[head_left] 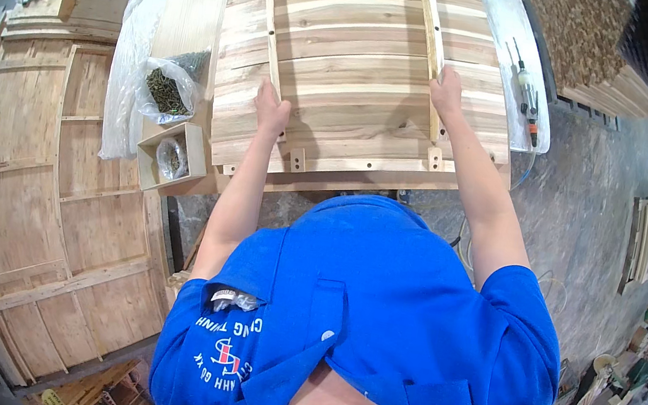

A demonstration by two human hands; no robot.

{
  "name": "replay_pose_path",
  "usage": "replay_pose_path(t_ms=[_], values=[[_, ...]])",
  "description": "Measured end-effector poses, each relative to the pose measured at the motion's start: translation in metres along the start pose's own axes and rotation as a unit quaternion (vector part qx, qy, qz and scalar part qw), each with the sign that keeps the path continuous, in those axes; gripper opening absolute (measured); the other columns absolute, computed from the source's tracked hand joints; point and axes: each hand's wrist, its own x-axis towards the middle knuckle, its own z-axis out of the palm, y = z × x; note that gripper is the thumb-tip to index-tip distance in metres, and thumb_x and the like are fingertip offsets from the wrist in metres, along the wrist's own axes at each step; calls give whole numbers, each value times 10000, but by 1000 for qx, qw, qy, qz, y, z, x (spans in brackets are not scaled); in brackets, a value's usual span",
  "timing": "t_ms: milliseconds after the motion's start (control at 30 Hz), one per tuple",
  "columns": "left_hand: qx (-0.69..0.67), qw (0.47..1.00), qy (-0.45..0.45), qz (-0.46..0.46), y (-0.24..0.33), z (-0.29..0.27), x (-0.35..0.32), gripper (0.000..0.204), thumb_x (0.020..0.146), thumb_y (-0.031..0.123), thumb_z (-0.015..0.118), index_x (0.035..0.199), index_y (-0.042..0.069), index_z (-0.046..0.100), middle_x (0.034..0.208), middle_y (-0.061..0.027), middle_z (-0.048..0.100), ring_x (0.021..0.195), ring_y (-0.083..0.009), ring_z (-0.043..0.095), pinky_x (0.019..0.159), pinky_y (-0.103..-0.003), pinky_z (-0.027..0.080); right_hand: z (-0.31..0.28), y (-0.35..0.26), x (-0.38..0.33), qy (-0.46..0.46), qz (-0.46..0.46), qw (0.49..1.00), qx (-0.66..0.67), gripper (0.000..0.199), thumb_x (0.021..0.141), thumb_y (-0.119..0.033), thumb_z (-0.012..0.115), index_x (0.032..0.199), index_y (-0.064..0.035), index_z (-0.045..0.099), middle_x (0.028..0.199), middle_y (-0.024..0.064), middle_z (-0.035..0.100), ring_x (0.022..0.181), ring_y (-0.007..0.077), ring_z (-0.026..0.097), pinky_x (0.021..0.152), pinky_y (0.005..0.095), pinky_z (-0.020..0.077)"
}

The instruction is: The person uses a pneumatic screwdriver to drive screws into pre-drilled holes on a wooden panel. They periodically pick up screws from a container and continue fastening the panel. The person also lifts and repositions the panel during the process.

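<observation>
1. Right in front of the person lies the slatted wooden panel (353, 64), flat and pale with brown streaks, filling the upper middle of the view!
2. Two narrow strips run lengthwise over it, the left batten (270, 23) and the right batten (428, 21), well apart.
3. And look at the hands: the left hand (272, 113) has its fingers curled around the left batten, near its close end.
4. Over on the other side, the right hand (445, 95) is closed on the right batten, a little farther up the panel; how hard either one squeezes, I can't tell.
5. Down by the near edge sit two small blocks, the left block (298, 160) and the right block (434, 159), each close to a batten's end.
6. Out to the right, a slim power driver (528, 106) with an orange end lies on plastic sheeting (542, 134).
7. Off to the left, an open bag of screws (165, 91) stands just behind a wooden box (196, 150), which holds another clear bag (172, 158).
</observation>
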Motion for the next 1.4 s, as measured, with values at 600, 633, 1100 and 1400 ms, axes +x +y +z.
replay_pose_path(t_ms=[600,633,1100,1400], values=[[-155,985,67,18,41,9,-6,644,648,48,492,1277,-40,387,1156,-249,515,1098,-384,468,974,-404,349,-2,4,-44,-13,-10,999,-48,617,706,-110,545,1282,30,373,1201,261,471,1124,409,430,967,440,353],[-144,987,67,13,42,14,-8,655,653,50,490,1290,-50,370,1172,-256,506,1112,-386,461,984,-405,341,-3,4,-44,-14,-7,999,-43,623,705,-111,548,1286,29,369,1202,261,471,1128,408,428,970,439,351],[-165,985,-39,-23,56,12,-23,710,681,34,473,1345,-89,255,1377,-277,312,1309,-359,276,1095,-362,210,-9,4,-55,-34,32,999,1,680,707,-109,564,1329,34,329,1307,248,418,1222,388,373,1037,406,296],[-184,983,-25,-4,42,23,-21,704,684,38,462,1343,-96,253,1352,-288,345,1290,-368,312,1085,-369,228,-12,-5,-55,-28,27,999,8,671,708,-134,539,1326,34,340,1303,242,429,1217,379,384,1036,396,300]])
